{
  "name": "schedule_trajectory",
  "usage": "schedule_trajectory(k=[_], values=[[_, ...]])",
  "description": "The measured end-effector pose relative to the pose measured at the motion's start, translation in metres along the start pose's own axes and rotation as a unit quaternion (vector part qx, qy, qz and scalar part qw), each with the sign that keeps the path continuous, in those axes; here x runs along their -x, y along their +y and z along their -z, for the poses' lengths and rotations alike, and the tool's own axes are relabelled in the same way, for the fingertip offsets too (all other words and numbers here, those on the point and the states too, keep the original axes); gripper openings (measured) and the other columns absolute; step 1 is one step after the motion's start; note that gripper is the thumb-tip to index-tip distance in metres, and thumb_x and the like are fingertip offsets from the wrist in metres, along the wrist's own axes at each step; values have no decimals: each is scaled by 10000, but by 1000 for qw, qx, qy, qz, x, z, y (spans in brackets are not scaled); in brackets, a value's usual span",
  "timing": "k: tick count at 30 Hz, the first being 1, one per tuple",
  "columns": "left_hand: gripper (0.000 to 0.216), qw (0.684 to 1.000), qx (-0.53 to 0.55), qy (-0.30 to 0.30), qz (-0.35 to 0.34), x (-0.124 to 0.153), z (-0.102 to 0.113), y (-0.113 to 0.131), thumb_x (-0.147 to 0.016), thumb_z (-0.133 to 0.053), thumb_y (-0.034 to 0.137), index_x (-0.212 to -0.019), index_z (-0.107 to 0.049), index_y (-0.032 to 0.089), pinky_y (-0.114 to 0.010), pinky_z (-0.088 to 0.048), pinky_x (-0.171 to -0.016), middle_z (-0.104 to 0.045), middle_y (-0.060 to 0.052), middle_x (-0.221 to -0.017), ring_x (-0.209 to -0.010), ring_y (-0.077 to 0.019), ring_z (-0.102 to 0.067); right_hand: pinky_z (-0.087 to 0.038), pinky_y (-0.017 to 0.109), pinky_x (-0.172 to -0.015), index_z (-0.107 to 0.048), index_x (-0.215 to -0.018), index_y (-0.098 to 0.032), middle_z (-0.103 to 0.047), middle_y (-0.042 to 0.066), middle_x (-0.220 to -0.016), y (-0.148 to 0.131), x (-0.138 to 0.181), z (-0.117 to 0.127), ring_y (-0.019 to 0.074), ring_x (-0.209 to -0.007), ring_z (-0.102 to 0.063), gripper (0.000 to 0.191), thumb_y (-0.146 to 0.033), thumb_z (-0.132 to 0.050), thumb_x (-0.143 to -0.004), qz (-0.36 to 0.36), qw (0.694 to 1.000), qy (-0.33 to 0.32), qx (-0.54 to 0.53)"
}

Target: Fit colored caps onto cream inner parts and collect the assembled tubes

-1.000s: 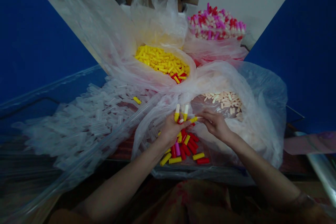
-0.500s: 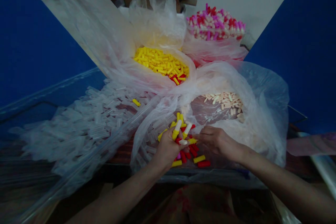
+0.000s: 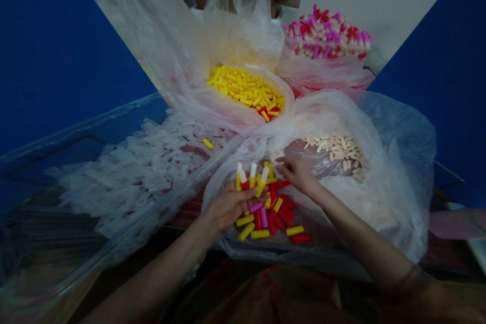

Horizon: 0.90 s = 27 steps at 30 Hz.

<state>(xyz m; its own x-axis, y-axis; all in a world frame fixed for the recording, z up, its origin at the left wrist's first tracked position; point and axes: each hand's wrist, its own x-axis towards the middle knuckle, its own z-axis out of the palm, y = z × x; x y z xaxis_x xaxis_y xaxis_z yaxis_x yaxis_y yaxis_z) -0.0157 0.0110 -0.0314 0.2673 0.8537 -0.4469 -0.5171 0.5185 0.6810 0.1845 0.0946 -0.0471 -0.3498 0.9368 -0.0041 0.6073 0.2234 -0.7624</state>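
My left hand is closed around several short yellow and red tubes with white tips, fanned upward between thumb and fingers. Beneath and right of it lies a loose pile of red, yellow and purple tubes on clear plastic. My right hand hovers at the pile's upper edge, fingers bent together near a yellow tube. Whether its fingertips hold something is too dim to make out. Beyond it, small pale pegs lie in an open clear plastic bag.
On the left is a heap of clear plastic tubes with one yellow tube on top. Behind are a bag of yellow tubes and a heap of pink, red and white pieces. Blue panels flank both sides.
My left hand has moved left, spreading its white-tipped tubes into a fan. My right hand has moved up and slightly left. The whole view has shifted a little.
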Motion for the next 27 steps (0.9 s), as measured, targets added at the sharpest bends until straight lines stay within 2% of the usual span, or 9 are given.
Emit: schedule_trajectory(k=[3,5,10,16,18,20,23,25,27], values=[[315,999,33,-1,-15,-4,4,1,-715,-712,13,-1007,-627,95,-366,-569,-897,-722,-101,-931,-884,-225,-708,-427,261,-641,-644,-1193,-144,-702,78,-791,-4,-18,-18,181,-696,-626,359,-289,-590,-869,-15,992,-36,120],[293,998,54,6,-18,-6,3,1,-711,-686,-19,-975,-633,97,-382,-553,-938,-721,-93,-938,-911,-224,-704,-411,248,-641,-656,-1151,-158,-706,74,-828,-6,-23,-22,180,-727,-626,348,-262,-644,-819,-7,987,-48,151],[354,997,75,2,-12,-12,-5,-3,-714,-652,-39,-1039,-626,100,-405,-545,-955,-716,-101,-992,-954,-236,-696,-365,214,-581,-639,-1051,-140,-660,22,-740,3,-21,-18,127,-630,-569,253,-168,-614,-801,-23,994,-58,93],[333,996,72,-51,-32,-25,-4,-6,-733,-691,36,-1056,-639,97,-396,-545,-943,-722,-109,-988,-966,-245,-693,-356,237,-618,-590,-910,-150,-605,24,-796,8,-9,-26,127,-674,-508,171,-214,-629,-756,52,996,-39,66],[309,997,56,-49,-29,-28,-3,-7,-731,-713,67,-1031,-644,94,-368,-575,-869,-726,-104,-934,-897,-236,-706,-366,245,-616,-551,-863,-168,-572,7,-768,6,-6,-28,129,-663,-492,158,-226,-610,-728,42,999,-17,-1],[293,998,38,-36,-25,-30,-4,-7,-724,-722,74,-1006,-644,89,-328,-593,-776,-725,-99,-893,-823,-222,-712,-394,249,-613,-509,-878,-190,-545,-11,-748,3,-2,-28,129,-649,-499,163,-258,-556,-738,14,991,12,-135],[251,1000,18,-12,-17,-31,-7,-8,-725,-715,70,-964,-639,77,-297,-591,-705,-718,-101,-852,-763,-209,-708,-427,241,-597,-449,-930,-223,-503,-47,-723,-2,4,-20,113,-602,-503,176,-272,-481,-765,-21,939,45,-341],[234,1000,13,-1,-10,-31,-10,-8,-718,-715,63,-937,-635,77,-300,-587,-708,-712,-95,-831,-746,-202,-704,-418,225,-573,-444,-927,-229,-478,-60,-707,-8,10,-12,98,-574,-475,169,-283,-508,-780,-10,922,51,-385],[249,1000,13,-2,-6,-30,-14,-8,-700,-726,56,-927,-630,88,-295,-582,-709,-703,-75,-815,-727,-186,-695,-416,215,-570,-482,-963,-224,-509,-49,-748,-13,15,-4,97,-606,-478,212,-327,-572,-801,16,930,38,-366]])
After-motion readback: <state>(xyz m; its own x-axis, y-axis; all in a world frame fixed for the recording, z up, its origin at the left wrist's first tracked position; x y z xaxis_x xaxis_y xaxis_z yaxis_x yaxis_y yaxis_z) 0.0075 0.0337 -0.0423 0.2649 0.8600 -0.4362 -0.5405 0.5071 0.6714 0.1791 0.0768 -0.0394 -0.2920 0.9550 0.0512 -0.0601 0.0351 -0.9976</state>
